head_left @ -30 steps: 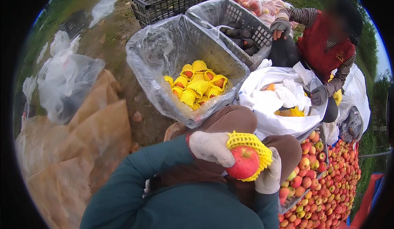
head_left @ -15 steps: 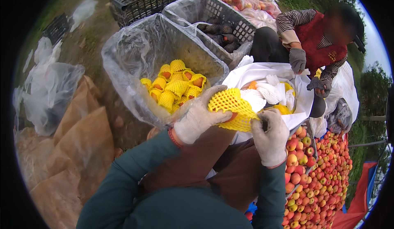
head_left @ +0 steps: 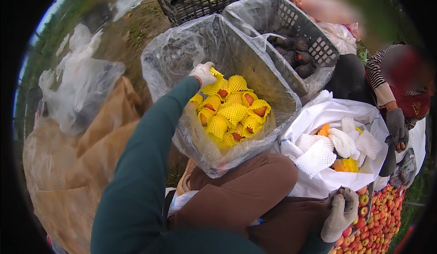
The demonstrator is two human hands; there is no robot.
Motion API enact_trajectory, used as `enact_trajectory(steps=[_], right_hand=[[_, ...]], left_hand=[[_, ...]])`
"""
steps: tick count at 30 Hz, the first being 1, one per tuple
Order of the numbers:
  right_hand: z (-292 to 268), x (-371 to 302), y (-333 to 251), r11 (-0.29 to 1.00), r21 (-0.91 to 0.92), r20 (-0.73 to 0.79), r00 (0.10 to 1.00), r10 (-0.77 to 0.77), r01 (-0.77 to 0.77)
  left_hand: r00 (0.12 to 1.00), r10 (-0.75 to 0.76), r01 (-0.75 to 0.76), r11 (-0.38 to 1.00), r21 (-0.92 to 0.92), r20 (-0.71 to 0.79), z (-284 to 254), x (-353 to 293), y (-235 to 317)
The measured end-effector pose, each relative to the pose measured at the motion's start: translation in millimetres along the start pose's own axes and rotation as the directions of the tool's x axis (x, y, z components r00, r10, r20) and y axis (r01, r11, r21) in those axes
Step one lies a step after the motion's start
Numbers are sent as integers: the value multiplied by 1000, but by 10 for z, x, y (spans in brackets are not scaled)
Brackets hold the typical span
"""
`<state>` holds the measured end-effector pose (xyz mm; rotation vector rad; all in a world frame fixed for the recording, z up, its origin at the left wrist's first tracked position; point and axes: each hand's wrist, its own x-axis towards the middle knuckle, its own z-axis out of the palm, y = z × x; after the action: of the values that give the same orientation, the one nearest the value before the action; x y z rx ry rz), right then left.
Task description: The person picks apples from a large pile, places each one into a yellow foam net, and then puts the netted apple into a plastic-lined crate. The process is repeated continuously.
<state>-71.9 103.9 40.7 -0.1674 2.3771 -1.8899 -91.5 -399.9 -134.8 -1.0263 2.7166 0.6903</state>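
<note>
My left hand [head_left: 203,75], in a pale glove, reaches into the near plastic-lined crate [head_left: 159,70]. Its fingers are closed on an apple in a yellow foam net [head_left: 213,87], at the far left of the pile, partly hidden by the hand. Several more netted apples [head_left: 233,113] lie in that crate, red skin showing through the openings. Close to my right knee, my right hand [head_left: 339,215] is loosely curled, thumb and fingers apart, with nothing visible between them. Beyond it stands an open white sack [head_left: 298,138] of white, yellow and orange foam nets [head_left: 343,141].
Behind the near crate is another lined crate [head_left: 325,38] with dark-netted fruit [head_left: 298,49]. A black crate [head_left: 207,1] stands farther back. Loose apples [head_left: 384,213] fill the lower right. A co-worker's gloved hand [head_left: 397,124] is at right. Brown sheeting [head_left: 77,176] and clear plastic [head_left: 82,90] lie left.
My left hand has carried the yellow-netted apple away from my right hand, into the near crate. My right hand has let go of the net and dropped toward my knee. The view has shifted left.
</note>
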Motion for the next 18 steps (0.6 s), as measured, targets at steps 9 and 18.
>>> enact_trajectory(steps=[9,18], right_hand=[[138,251,-54,970,-158,128,977,-168,187],[-425,571,-88,990,133,-315,949,3,41]], left_hand=[[988,94,-133,926,354,125,839,354,-553],[930,157,-287,875,390,332,364,191,-75]])
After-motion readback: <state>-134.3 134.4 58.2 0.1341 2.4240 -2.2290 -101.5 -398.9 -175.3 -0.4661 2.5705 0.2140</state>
